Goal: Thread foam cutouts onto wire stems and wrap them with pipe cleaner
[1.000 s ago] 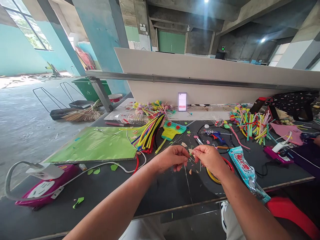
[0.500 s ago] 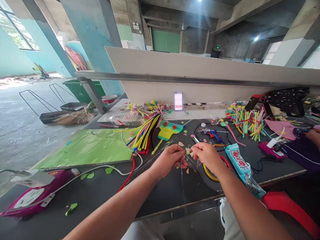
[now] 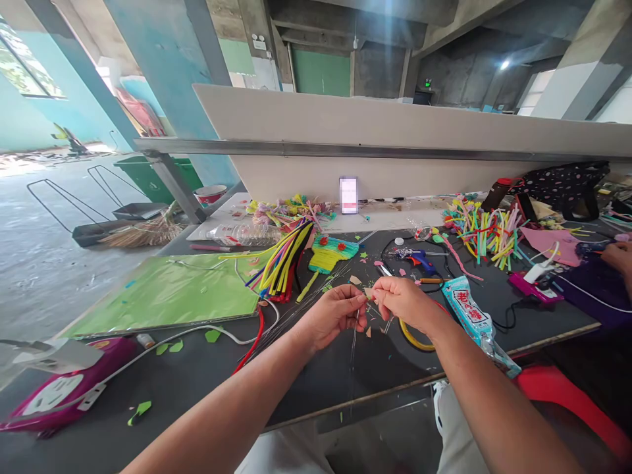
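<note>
Both my hands meet over the dark table [image 3: 306, 388], fingertips nearly touching. My left hand [image 3: 340, 315] pinches thin wires [image 3: 353, 345], which hang down toward the table's front edge. My right hand [image 3: 397, 299] is closed at the fingertips beside it; what it pinches is too small to make out. Just behind my hands lies a yellow and turquoise fuzzy piece [image 3: 332, 255] with red flowers and a green stem. To its left is a bundle of coloured pipe cleaners [image 3: 286, 263]. A blue glue gun [image 3: 421, 260] rests behind my right hand.
Green sheets [image 3: 172, 293] lie at the left, near a purple power strip [image 3: 64, 388]. A phone [image 3: 348, 196] stands at the back. To the right are a blue packet [image 3: 469, 309], more pipe cleaners [image 3: 486, 230] and another person's hand [image 3: 619, 260].
The view has shifted slightly. My right hand's fingers have drawn in closer to my left fingertips, and the hanging wires have swung a little to the left.
</note>
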Motion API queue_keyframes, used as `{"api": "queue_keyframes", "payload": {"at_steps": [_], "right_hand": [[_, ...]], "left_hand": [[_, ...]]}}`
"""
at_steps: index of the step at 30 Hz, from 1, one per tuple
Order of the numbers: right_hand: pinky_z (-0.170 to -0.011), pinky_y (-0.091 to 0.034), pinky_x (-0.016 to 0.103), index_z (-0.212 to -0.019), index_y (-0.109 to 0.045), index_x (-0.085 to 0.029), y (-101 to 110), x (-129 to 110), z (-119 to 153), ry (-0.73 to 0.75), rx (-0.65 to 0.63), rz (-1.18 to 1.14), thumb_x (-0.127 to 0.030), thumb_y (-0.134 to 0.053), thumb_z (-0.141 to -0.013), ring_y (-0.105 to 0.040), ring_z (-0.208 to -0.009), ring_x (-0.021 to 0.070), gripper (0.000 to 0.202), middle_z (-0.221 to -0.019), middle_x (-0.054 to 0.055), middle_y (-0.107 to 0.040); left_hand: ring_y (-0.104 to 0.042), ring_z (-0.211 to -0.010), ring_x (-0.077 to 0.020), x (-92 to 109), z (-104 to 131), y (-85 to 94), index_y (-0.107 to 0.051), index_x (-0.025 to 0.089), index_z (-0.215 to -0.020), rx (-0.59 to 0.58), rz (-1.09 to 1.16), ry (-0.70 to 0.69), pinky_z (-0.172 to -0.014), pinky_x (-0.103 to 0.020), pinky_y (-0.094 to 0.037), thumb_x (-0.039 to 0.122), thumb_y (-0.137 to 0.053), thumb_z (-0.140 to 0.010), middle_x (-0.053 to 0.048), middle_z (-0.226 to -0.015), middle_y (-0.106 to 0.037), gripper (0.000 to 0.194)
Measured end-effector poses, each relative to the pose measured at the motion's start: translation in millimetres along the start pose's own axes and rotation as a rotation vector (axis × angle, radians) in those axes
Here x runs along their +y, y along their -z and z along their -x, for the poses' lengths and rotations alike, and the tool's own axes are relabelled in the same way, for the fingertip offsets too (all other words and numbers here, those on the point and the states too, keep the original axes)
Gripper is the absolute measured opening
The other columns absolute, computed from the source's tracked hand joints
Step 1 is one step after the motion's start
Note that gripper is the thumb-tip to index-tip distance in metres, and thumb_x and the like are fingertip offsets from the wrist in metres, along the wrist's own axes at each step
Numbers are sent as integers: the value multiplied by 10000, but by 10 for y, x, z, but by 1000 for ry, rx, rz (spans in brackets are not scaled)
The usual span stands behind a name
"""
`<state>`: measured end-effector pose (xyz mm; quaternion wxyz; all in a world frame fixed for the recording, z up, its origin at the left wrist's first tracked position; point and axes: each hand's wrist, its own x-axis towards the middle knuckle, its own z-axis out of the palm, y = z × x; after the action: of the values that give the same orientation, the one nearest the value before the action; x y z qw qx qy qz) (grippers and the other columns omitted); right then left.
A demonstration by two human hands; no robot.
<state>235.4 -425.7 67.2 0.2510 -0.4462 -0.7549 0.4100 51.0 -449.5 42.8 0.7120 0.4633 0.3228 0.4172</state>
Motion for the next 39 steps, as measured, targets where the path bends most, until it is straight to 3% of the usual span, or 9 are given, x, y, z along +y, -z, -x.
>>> {"api": "queue_keyframes", "payload": {"at_steps": [6,13,19,22,27,34,39], "right_hand": [[-510,-325,211,-763,-576,-192,64,67,-34,24,131,-51,-293,-427,-847,-470,-467,99,199,-491,-31,-597],[-515,-333,218,-782,-583,-183,83,86,-49,5,217,-93,-341,-434,-841,-490,-469,106,225,-502,-20,-603],[-540,-359,217,-751,-563,-205,78,2,-20,2,173,15,-276,-412,-833,-519,-508,117,186,-503,-28,-619],[-552,-369,216,-731,-551,-209,27,-60,-10,-3,149,64,-253,-410,-825,-531,-520,118,175,-505,-30,-622],[-531,-359,212,-750,-570,-207,-72,-82,-20,1,134,74,-258,-412,-822,-523,-511,115,181,-524,-30,-627],[-475,-314,213,-740,-564,-207,-11,23,-53,-14,167,3,-279,-419,-824,-445,-439,102,182,-512,-33,-613],[-490,-309,210,-727,-564,-196,19,88,-54,-3,192,-67,-295,-432,-819,-474,-474,102,189,-523,-26,-606]], "left_hand": [[-582,-551,-93,-57,-23,6,-516,136,-763,1,59,24,-511,-204,-455,289,-649,-777,2,-670,-574,203],[-605,-651,-120,-37,-27,38,-568,124,-760,42,-16,51,-660,-262,-486,306,-678,-749,-35,-716,-617,213],[-433,-500,-33,52,-40,165,-612,118,-794,16,-114,60,-467,-163,-299,274,-722,-701,21,-624,-511,212],[-367,-460,-16,86,-41,189,-604,127,-843,-9,-70,52,-432,-163,-214,271,-723,-697,37,-619,-477,237],[-333,-433,-13,119,-26,179,-580,124,-768,-17,-66,56,-399,-165,-167,315,-722,-692,37,-599,-474,250],[-426,-423,-44,127,0,152,-589,120,-700,-19,-199,128,-355,-163,-266,355,-724,-671,2,-574,-551,273],[-503,-479,-58,97,-15,170,-604,118,-725,-19,-188,144,-412,-158,-386,308,-732,-671,-19,-645,-599,235]]}}
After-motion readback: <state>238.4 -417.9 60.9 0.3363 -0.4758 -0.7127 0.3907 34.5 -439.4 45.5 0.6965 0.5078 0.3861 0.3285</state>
